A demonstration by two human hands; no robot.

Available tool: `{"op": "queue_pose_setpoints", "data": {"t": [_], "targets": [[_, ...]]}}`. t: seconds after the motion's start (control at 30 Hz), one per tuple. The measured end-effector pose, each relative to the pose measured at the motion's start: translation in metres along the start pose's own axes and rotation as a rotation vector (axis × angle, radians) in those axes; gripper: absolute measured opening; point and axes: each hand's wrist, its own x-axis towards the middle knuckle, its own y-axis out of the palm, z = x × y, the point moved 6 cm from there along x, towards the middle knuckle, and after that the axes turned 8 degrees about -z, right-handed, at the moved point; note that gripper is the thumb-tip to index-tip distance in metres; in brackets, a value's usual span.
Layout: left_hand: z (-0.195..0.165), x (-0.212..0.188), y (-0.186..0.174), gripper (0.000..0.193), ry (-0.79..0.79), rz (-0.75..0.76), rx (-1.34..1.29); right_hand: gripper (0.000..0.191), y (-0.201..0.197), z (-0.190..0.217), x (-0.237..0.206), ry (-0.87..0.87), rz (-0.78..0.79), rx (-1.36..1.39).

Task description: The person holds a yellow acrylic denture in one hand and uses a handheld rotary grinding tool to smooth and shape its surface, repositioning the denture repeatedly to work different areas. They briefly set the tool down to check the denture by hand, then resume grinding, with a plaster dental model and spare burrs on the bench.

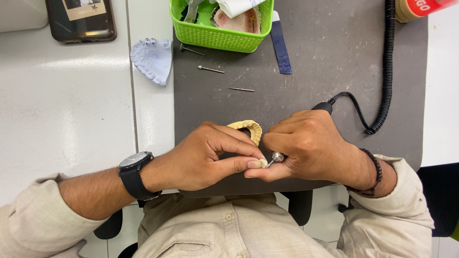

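Left hand (pixel 203 160): thumb and forefinger pinched together on a small pale piece (pixel 263 163), held at the fingertips just in front of the person's chest, over the near edge of the dark mat (pixel 334 62). The piece is tiny and mostly covered by the fingertips; its shape cannot be made out.

Right hand (pixel 306 148): closed in a pen-like grip around a rotary handpiece (pixel 277 156). Only the metal nose shows, emerging between thumb and forefinger, plus the black rear end behind the knuckles. The tool's long axis runs from upper right down to lower left, its tip pointing at the pale piece and touching or almost touching it; actual contact cannot be confirmed. The two hands meet at this point, thumbs nearly touching.

A yellow dental arch cast (pixel 248 128) lies on the mat just behind the fingers, its near part hidden by both hands.

Black cable (pixel 356 107) leaves the handpiece to the right and joins a coiled cord (pixel 388 57) running up out of frame.

Farther off: loose burs (pixel 210 69) on the mat, a blue strip (pixel 281 48), a green basket (pixel 215 33) cut off at the top edge, a white dental cast (pixel 154 59) on the white table (pixel 67 110), and a phone (pixel 81 19).
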Motion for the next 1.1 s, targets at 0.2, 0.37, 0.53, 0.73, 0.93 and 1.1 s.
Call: {"op": "queue_pose_setpoints", "data": {"t": [0.2, 0.37, 0.53, 0.73, 0.93, 1.1], "targets": [[0.0008, -0.0001, 0.0002, 0.013, 0.006, -0.001, -0.018, 0.059, 0.0021, -0.0027, -0.0003, 0.035, 0.011, 0.027], [0.002, 0.0002, 0.0003, 0.013, 0.003, -0.002, 0.002, 0.058, 0.002, -0.0019, -0.0008, 0.028, 0.021, 0.022], [0.0021, 0.0003, 0.0008, 0.013, -0.001, -0.005, 0.0, 0.058, 0.0014, -0.0004, -0.0012, 0.009, 0.023, 0.004], [0.0006, 0.0005, -0.0002, 0.012, 0.007, -0.036, 0.009, 0.058, -0.0013, -0.0017, -0.001, 0.019, 0.007, 0.019], [0.0004, -0.0008, -0.0022, 0.013, -0.007, -0.073, 0.019, 0.065, 0.0004, -0.0052, 0.0009, 0.055, 0.025, -0.027], [0.0006, -0.0004, -0.0023, 0.014, -0.001, -0.084, 0.018, 0.059, -0.0012, -0.0024, 0.0, 0.04, 0.008, -0.01]]}}
